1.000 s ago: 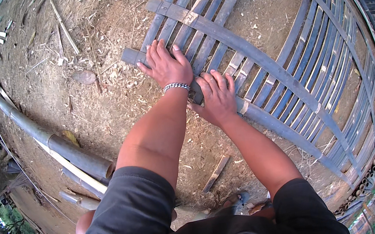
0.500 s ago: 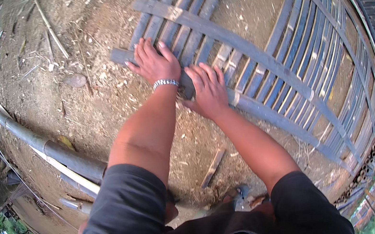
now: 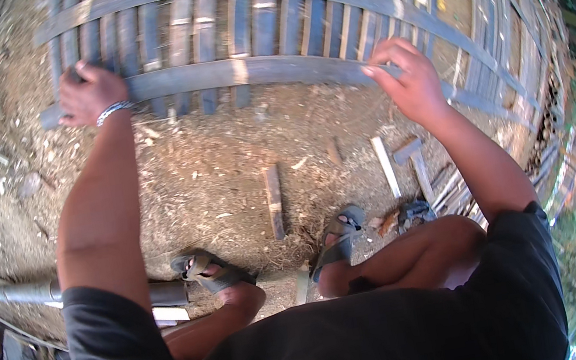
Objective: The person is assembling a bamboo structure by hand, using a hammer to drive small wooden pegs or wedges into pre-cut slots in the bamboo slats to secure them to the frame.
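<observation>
A large panel of grey bamboo slats [image 3: 265, 27] lies across the dirt ahead of me, with crosswise rails over upright slats. My left hand [image 3: 87, 91], with a bead bracelet on the wrist, grips the left end of the nearest cross rail [image 3: 250, 72]. Further right, my right hand [image 3: 407, 80] is closed on the same rail. Both arms are stretched out wide apart. My sandalled feet [image 3: 341, 235] stand on the ground just below.
Short offcuts of bamboo [image 3: 274, 201] and a hatchet-like tool [image 3: 412, 161] lie on the straw-strewn dirt by my feet. A thick bamboo pole [image 3: 22, 294] runs along the lower left. Greenery shows at the right rim.
My hands were side by side on the panel's corner; now they are spread wide along its near rail. The view has swung so the panel lies straight across in front of me.
</observation>
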A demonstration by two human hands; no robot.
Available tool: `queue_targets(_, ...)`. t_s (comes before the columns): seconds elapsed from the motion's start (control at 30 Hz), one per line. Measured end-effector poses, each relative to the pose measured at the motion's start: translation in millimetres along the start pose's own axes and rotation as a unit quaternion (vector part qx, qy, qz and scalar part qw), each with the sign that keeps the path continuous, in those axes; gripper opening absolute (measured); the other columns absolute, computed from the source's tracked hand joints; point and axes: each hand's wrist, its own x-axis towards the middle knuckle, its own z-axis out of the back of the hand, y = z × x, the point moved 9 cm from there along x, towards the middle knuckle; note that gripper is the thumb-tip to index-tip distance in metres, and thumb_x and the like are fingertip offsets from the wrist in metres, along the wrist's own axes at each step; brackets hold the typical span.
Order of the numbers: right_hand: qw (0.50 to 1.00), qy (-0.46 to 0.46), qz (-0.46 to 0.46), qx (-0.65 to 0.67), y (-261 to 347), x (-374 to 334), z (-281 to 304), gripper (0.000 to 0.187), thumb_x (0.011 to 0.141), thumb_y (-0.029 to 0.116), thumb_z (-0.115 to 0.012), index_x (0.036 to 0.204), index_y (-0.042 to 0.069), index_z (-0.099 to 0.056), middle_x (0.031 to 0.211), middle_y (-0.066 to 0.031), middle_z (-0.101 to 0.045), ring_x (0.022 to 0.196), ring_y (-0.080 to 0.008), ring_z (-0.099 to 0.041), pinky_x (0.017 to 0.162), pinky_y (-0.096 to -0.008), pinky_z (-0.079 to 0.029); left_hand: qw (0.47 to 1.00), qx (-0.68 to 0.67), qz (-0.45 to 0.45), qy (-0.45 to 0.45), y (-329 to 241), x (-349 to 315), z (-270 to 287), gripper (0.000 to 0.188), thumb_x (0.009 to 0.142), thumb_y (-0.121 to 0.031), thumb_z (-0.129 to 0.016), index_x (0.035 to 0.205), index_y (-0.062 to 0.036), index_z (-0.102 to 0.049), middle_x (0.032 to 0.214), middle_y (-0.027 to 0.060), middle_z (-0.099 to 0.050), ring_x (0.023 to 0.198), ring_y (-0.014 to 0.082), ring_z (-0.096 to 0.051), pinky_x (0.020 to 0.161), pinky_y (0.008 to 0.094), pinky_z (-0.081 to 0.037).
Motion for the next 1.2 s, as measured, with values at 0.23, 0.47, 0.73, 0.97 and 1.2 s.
queue_targets(0.23,0.95,-0.056,-0.308,0.015,-151,-280,-32,0.016,0.094,0.017,-0.073,0.106,0.007,-0.07,0.102,-0.0135,-0.067,0.093,-0.0341,-0.069,0.084,-0.0442,-0.054,0.999,0.029,0.017,0.027,6,12,-5,0.051,0.102,-0.055,-0.047,0.134,-0.0191,-0.067,0.143,0.009,-0.061,0.141,0.0284,-0.049,0.123,0.0635,-0.016)
queue_targets(0.47,0.904,0.004,-0.405,-0.141,-210,-414,-87,0.061,0.079,0.008,-0.072,0.135,0.007,-0.048,0.132,-0.0231,-0.053,0.129,-0.0469,-0.047,0.108,-0.0542,-0.043,0.996,0.059,0.032,0.052,3,18,-5,0.055,0.103,-0.057,-0.044,0.139,-0.0202,-0.063,0.151,0.0109,-0.055,0.144,0.0292,-0.045,0.122,0.0628,-0.017)
queue_targets(0.73,0.895,0.055,-0.424,-0.127,-245,-406,-89,0.057,0.078,0.007,-0.072,0.13,0.005,-0.049,0.127,-0.0215,-0.056,0.122,-0.0442,-0.054,0.105,-0.0514,-0.046,0.961,-0.166,-0.218,0.043,-28,-76,63,0.047,0.101,-0.037,-0.064,0.132,-0.0023,-0.061,0.137,0.0192,-0.057,0.13,0.0319,-0.053,0.107,0.049,-0.043)
queue_targets(0.97,0.906,0.032,-0.413,-0.086,-250,-412,-98,0.057,0.078,0.005,-0.072,0.129,0.005,-0.047,0.125,-0.0241,-0.055,0.118,-0.0485,-0.055,0.1,-0.054,-0.047,0.877,-0.156,-0.347,0.294,-22,-275,106,0.018,0.088,-0.009,-0.074,0.104,-0.0163,-0.074,0.097,0.0026,-0.07,0.096,0.0194,-0.061,0.092,0.0383,-0.043)
queue_targets(1.2,0.903,0.054,-0.418,-0.084,-256,-424,-108,0.055,0.081,0.001,-0.062,0.132,0.002,-0.043,0.123,-0.03,-0.056,0.115,-0.0535,-0.056,0.098,-0.0572,-0.047,0.833,-0.162,-0.389,0.36,-12,-319,160,0.007,0.085,-0.012,-0.075,0.092,-0.0133,-0.073,0.1,0.0016,-0.068,0.1,0.024,-0.061,0.09,0.041,-0.042)
